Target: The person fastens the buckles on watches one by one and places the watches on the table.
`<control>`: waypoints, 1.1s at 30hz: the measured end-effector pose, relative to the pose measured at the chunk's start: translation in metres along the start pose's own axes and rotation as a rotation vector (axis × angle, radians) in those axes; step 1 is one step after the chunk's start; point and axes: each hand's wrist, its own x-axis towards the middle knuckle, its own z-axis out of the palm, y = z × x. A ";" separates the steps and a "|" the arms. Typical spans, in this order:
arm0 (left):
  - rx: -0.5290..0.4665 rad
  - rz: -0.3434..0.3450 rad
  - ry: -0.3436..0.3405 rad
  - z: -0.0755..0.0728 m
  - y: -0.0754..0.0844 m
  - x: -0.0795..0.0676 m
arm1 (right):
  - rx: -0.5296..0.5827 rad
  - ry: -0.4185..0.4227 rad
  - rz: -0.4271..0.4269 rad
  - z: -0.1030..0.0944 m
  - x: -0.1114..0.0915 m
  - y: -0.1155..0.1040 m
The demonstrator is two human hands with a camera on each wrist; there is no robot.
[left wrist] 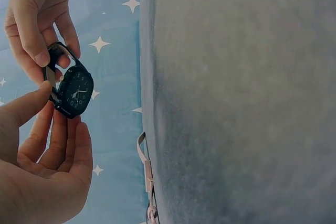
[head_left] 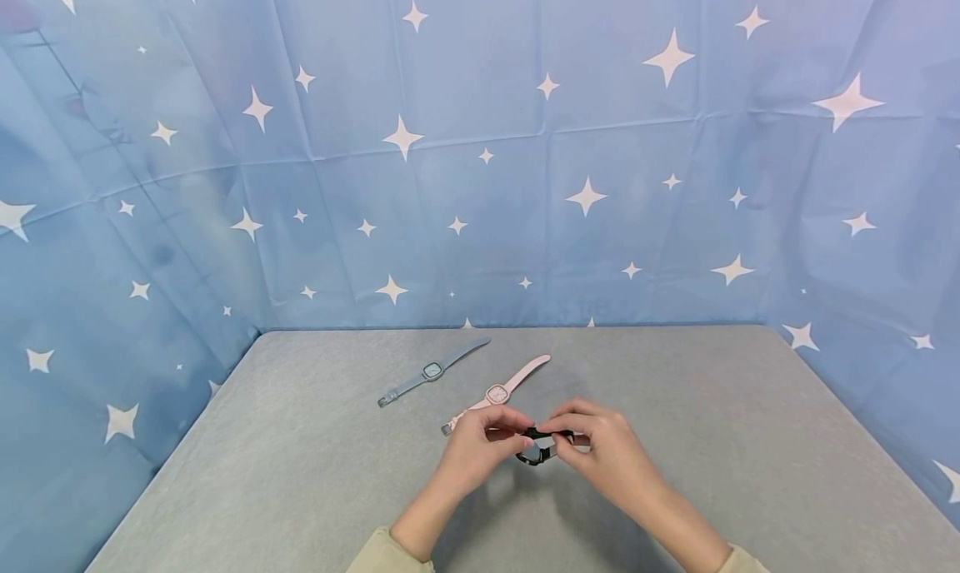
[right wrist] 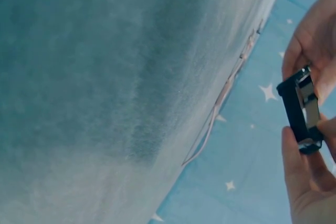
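Observation:
A black wristwatch (head_left: 534,455) is held up over the table between both hands, its strap bent round into a loop. My left hand (head_left: 480,450) pinches its left side between thumb and fingers. From the other side, my right hand (head_left: 606,450) grips the strap with thumb and fingertips. The squarish dark dial of the black wristwatch (left wrist: 77,93) shows in the left wrist view, with light numerals and hands. In the right wrist view the black wristwatch (right wrist: 296,111) appears edge-on, and fingers cover part of the strap.
Just beyond the left hand, a pink watch (head_left: 498,394) lies flat on the grey table (head_left: 337,473), strap stretched out. Farther back and left lies a blue watch (head_left: 432,371), also stretched out. A blue star-patterned cloth (head_left: 480,181) hangs behind and beside the table.

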 end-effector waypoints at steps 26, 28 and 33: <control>0.003 0.004 -0.015 0.002 0.002 -0.001 | 0.010 -0.013 0.006 0.001 0.001 0.000; 0.002 0.002 -0.017 0.002 0.003 -0.001 | 0.009 -0.017 0.006 0.001 0.001 -0.001; 0.015 0.010 -0.015 0.002 0.003 -0.001 | 0.004 -0.023 0.003 0.001 0.001 -0.001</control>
